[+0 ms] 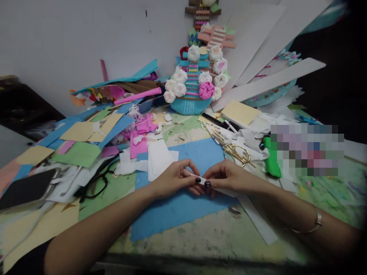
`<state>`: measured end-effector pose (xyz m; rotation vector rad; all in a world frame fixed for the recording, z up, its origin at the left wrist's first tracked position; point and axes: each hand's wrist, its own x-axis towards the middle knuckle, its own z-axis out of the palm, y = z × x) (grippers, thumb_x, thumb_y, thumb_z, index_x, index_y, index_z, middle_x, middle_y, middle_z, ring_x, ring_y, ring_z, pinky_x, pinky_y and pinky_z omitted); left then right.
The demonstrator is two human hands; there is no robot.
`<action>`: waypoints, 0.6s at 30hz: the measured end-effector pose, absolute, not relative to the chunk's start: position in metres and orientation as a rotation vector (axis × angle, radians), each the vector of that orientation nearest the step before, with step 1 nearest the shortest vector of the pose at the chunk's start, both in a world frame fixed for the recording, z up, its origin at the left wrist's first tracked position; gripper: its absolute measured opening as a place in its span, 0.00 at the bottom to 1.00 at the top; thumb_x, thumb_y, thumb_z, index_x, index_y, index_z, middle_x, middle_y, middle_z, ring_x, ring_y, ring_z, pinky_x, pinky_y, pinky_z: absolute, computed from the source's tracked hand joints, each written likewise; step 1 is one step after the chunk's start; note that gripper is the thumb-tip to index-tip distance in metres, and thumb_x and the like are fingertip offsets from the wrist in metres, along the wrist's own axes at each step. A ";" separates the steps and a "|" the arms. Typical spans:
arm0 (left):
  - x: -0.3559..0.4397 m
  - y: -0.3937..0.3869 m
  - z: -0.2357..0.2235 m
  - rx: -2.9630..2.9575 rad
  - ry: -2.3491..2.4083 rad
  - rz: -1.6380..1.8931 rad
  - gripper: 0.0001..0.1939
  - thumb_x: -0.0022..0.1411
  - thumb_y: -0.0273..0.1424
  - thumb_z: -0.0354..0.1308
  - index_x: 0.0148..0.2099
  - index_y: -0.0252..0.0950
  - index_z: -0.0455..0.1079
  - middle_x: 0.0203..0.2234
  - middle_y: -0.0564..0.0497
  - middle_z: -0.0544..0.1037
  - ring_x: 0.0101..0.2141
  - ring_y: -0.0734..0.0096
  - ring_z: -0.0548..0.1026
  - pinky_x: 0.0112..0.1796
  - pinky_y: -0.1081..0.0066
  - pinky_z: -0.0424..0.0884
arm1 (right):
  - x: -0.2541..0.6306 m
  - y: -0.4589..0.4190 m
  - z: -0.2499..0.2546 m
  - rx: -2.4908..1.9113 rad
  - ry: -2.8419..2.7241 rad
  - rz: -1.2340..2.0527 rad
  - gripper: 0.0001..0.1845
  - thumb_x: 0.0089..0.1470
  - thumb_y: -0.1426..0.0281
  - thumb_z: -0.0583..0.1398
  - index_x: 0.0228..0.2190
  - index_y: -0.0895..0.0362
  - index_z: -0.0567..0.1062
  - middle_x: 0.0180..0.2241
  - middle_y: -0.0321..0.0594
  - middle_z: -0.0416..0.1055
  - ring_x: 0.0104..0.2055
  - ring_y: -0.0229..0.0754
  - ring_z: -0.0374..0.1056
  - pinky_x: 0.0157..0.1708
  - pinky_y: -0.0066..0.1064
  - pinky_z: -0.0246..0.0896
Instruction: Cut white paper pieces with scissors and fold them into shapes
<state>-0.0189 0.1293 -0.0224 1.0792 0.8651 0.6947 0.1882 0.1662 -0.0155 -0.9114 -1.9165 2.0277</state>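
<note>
Both my hands meet over a blue sheet of paper (172,219) and pinch one white paper strip between thumbs and fingers. My left hand (179,177) is closed on one end of the strip. My right hand (229,177) grips it close beside. From under the right hand the white paper strip (255,219) trails down to the right across the table. Just behind my left hand, a stack of white paper pieces (157,158) lies on the blue sheet. Gold-handled scissors (236,152) rest beyond my right hand.
A blue paper guitar with paper flowers (187,105) stands against the wall. Paper scraps, a green roll (272,158) and black pens (212,119) lie around. At left are a dark phone (27,189), black glasses (96,183) and coloured paper sheets (77,152).
</note>
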 end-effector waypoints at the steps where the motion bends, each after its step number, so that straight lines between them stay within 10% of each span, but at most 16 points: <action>1: -0.017 0.127 -0.023 1.087 0.850 0.687 0.16 0.54 0.36 0.64 0.35 0.32 0.62 0.25 0.46 0.80 0.29 0.63 0.80 0.31 0.68 0.77 | 0.186 0.163 -0.016 -0.916 -1.929 2.050 0.15 0.49 0.62 0.63 0.30 0.63 0.78 0.25 0.40 0.75 0.24 0.35 0.71 0.25 0.24 0.66; 18: -0.020 0.132 -0.026 1.222 0.793 0.746 0.15 0.55 0.37 0.63 0.33 0.33 0.62 0.21 0.50 0.76 0.19 0.75 0.75 0.22 0.76 0.72 | 0.182 0.158 -0.020 -0.958 -1.829 2.166 0.20 0.49 0.58 0.63 0.31 0.64 0.76 0.27 0.44 0.75 0.24 0.37 0.72 0.27 0.28 0.68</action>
